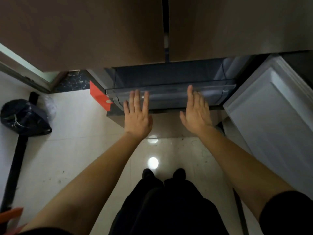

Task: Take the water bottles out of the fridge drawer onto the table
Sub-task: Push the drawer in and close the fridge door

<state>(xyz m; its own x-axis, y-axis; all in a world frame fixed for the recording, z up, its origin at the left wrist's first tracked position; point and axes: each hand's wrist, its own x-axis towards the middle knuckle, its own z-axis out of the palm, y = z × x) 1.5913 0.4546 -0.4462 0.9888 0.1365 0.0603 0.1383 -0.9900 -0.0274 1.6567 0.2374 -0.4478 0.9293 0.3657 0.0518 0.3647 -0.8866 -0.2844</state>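
Below the brown fridge doors [84, 31], the translucent grey plastic drawer [166, 89] stands pulled out above the pale tiled floor [76, 141]. Both the left hand [138, 119] and the right hand [197, 114] are flat, fingers straight, tips at the drawer's front rim, gripping nothing (contact uncertain). Water bottles cannot be made out in its dark interior.

Dim indoor light | two round glare spots on glossy pale tiled floor [94, 146] | translucent grey plastic drawer [169, 97] in shadow | soft blur throughout | wide-angle bending at edges
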